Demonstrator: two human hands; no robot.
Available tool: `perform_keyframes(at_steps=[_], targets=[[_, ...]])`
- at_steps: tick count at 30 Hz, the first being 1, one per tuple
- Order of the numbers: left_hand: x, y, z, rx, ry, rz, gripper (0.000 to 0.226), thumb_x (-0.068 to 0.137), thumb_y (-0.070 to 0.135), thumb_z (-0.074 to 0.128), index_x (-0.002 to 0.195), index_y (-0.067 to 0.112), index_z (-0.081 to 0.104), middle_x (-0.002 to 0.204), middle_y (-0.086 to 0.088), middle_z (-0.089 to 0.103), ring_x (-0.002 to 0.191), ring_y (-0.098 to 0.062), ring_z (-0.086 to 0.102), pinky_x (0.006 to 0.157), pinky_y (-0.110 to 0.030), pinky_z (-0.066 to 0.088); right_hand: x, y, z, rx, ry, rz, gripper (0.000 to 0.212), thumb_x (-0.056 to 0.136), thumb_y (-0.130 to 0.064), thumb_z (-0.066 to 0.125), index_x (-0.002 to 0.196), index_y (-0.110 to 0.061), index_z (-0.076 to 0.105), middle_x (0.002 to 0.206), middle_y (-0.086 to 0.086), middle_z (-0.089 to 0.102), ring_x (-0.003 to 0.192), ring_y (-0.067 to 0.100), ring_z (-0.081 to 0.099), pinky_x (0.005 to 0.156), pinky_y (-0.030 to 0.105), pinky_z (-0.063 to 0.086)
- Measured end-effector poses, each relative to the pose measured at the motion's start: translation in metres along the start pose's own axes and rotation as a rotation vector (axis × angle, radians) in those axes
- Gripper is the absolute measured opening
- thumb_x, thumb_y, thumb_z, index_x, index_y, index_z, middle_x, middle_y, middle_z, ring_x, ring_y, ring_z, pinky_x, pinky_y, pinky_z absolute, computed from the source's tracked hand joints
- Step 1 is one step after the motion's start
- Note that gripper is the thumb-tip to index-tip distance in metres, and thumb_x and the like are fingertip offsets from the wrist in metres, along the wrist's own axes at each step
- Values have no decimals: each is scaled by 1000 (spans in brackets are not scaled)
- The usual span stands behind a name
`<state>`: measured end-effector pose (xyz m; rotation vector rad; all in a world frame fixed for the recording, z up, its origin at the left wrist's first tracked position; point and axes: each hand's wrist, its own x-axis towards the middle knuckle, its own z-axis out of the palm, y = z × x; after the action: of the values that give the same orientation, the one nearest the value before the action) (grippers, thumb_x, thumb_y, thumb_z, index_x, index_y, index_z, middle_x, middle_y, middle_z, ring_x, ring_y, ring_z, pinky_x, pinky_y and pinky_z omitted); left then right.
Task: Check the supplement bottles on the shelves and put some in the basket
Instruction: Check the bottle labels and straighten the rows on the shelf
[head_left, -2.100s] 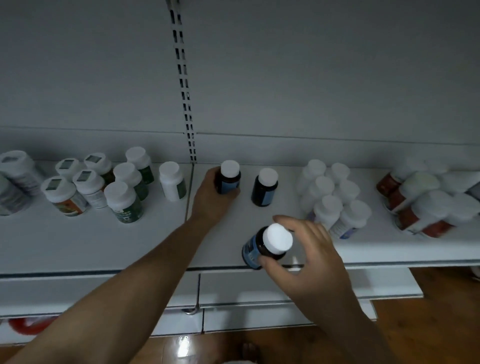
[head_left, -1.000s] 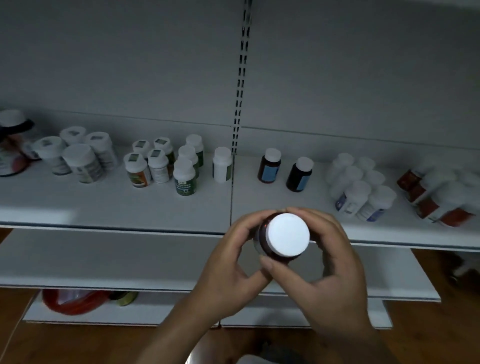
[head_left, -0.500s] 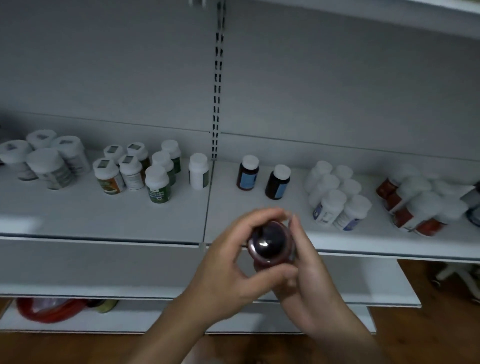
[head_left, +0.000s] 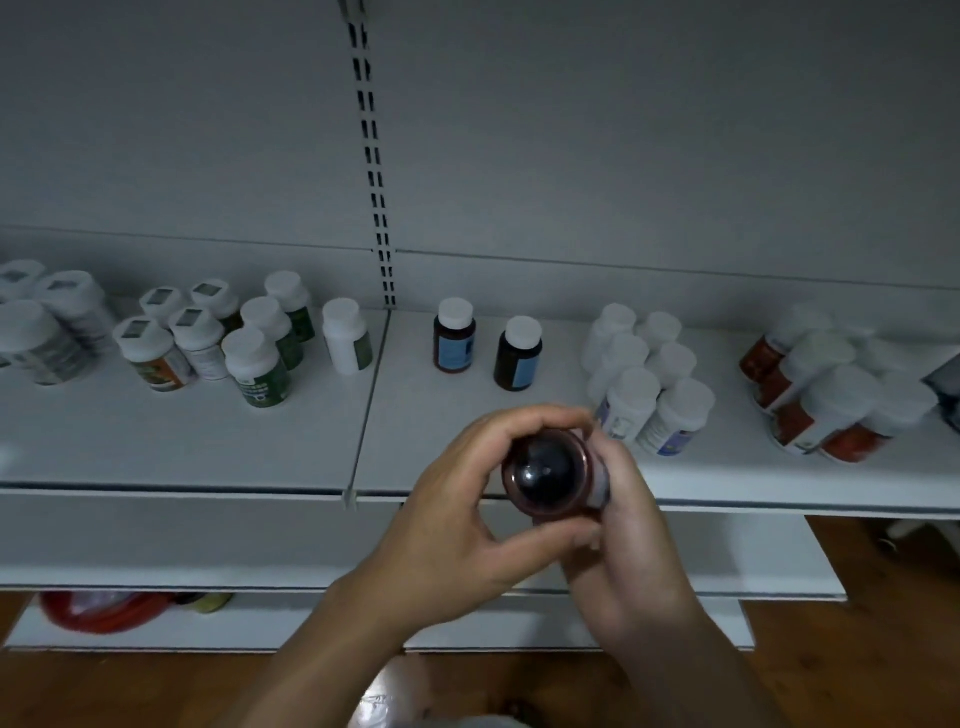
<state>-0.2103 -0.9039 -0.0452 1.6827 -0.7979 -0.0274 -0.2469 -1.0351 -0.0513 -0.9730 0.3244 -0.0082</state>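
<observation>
- A white shelving unit (head_left: 182, 447) is being faced, standing on a wooden floor (head_left: 857, 675).
- Nearest, a dark bottle (head_left: 545, 475) is being held in front of the shelf edge, its base turned towards the camera.
- It is being gripped by the left hand (head_left: 457, 525), with the fingers curled over its upper side and the thumb beneath.
- It is also being clasped by the right hand (head_left: 639, 551), with the fingers wrapped round its right side.
- Low at left, a red object (head_left: 98, 608) is being partly hidden beneath the bottom shelf.
- Farther back, two dark blue-labelled bottles (head_left: 454, 338) are being kept upright on the shelf, between green-labelled bottles (head_left: 260, 364) and white bottles (head_left: 644, 379).
</observation>
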Motion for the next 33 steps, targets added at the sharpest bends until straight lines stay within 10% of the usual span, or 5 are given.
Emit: perform_keyframes(at_steps=[6, 13, 23, 29, 33], targets=[[-1, -17, -3, -180, 61, -62, 43, 82, 15, 69, 121, 23, 54, 136, 3, 52, 133, -23, 48, 99, -32, 50, 7, -28, -18, -505, 21, -288, 17, 83, -45, 55, 90, -34, 66, 83, -10, 70, 69, 3, 64, 55, 19, 48], [9, -10, -2, -327, 142, -289, 32, 83, 37, 65, 115, 33, 65, 112, 10, 68, 105, -9, 65, 81, -20, 53, 12, -42, -43, -862, -258, -492, 47, 79, -37, 67, 124, -44, 53, 128, -17, 55, 122, 15, 54, 94, 33, 52], [9, -12, -9, -372, 70, -195, 44, 80, 20, 68, 124, 19, 61, 128, -1, 63, 118, -20, 61, 91, -24, 51, 21, -32, -33, -563, -155, -319, 32, 76, -48, 63, 107, -39, 65, 107, -9, 68, 96, 12, 67, 69, 25, 55], [10, -14, -9, -255, 209, -411, 41, 75, 59, 55, 106, 37, 68, 104, 9, 70, 102, -10, 67, 77, -18, 54, 20, -28, -33, -575, -275, -356, 37, 81, -20, 72, 116, -29, 63, 113, -10, 65, 109, 13, 63, 78, 25, 56], [4, -13, -10, -315, 88, -302, 52, 79, 34, 66, 130, 27, 56, 126, 10, 60, 116, -12, 60, 84, -21, 53, 22, -28, -29, -539, -136, -282, 27, 80, -43, 67, 106, -35, 68, 99, -10, 69, 91, 13, 70, 64, 24, 56]])
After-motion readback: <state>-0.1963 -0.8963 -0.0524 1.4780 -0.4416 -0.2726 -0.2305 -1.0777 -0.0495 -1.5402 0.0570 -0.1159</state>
